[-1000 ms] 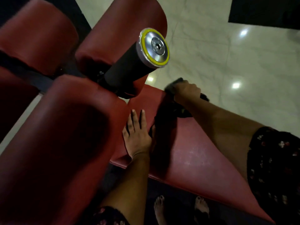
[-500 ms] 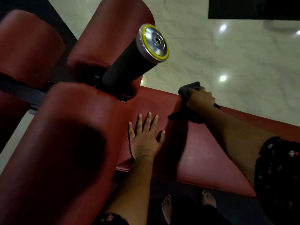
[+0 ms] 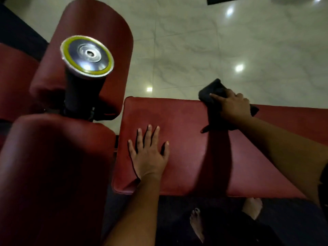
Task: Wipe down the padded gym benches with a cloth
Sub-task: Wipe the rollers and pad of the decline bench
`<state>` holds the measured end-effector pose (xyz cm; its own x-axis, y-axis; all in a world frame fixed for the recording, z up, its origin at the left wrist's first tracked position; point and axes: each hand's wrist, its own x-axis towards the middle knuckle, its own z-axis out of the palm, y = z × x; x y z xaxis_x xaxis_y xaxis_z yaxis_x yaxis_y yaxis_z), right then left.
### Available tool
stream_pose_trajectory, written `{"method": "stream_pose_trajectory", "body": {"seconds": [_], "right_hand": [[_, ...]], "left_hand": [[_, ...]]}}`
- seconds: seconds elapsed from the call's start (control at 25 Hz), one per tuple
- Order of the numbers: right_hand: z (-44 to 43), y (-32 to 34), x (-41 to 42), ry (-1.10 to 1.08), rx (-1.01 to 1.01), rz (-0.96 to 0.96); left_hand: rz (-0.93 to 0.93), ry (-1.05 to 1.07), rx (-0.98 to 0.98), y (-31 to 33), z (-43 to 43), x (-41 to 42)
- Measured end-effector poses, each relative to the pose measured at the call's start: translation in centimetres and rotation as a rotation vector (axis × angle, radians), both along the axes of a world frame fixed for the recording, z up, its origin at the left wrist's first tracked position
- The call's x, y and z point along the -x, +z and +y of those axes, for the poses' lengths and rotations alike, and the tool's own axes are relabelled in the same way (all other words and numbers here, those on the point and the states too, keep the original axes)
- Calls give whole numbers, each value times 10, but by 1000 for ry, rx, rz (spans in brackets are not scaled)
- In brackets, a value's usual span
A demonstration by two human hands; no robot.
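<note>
In the head view, a red padded bench (image 3: 186,110) ran across the frame. The left hand (image 3: 149,155) lay flat on it near its left end, palm down. Its fingers were straight and spread, gripping nothing and pointing toward the far edge.

The right hand (image 3: 234,107) sat at the bench's far edge, on top of a black cloth (image 3: 215,89). Its fingers were bent over the bunched fabric and held it against the padding, the index finger reaching out furthest across it. The cloth stuck out past the fingertips, over the far edge toward the floor. More of it trailed from under the palm onto the bench top, and a small corner showed on the wrist side. The two hands were well apart, and the cloth touched only the right one.

To the left stood dark red roller pads (image 3: 53,166). Between them rose a black post with a yellow-ringed silver end cap (image 3: 87,56). Beyond the bench lay a pale marble floor (image 3: 195,50) with light reflections. Below the near edge, two bare feet (image 3: 197,222) stood on a dark mat.
</note>
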<state>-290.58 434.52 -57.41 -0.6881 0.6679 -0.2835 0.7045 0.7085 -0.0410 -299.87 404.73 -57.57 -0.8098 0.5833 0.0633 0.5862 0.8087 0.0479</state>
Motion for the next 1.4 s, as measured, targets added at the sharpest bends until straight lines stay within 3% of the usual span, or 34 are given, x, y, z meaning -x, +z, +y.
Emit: {"method": "stream_pose_trajectory", "body": {"seconds": [0.16,0.36,0.48,0.64,0.72,0.84,0.96,1.04,1.2,1.28,1.4], "right_hand": [[6,5,27,-180,131,-14],[34,-3,15,73,451,206],[77,-15,-44,32,326,104],[114,-34,-114,-264,126,-61],[115,-37,-114,-325,130,-113],[108,-37,-110,-109,121,-33],[139,-43,-149,136,138,32],[161,-51,-184,94,84,-18],[163,-53,-192,-283,64,-174],[143,-46,-163,-208,65,-197],[134,-45,-157,15,148,-48]], "left_hand": [[18,13,6,0,0,-2],[14,15,26,7,2,-2],[84,-31,20,13,2,-4],[-12,185,24,21,87,-2],[-116,-46,106,9,149,-15],[-203,-397,320,-28,229,-72],[-209,-289,241,-55,258,-121],[-150,-257,198,-61,257,-125],[-59,-293,172,-64,257,-127],[-32,-284,153,-64,259,-130],[-40,-280,143,-65,259,-129]]}}
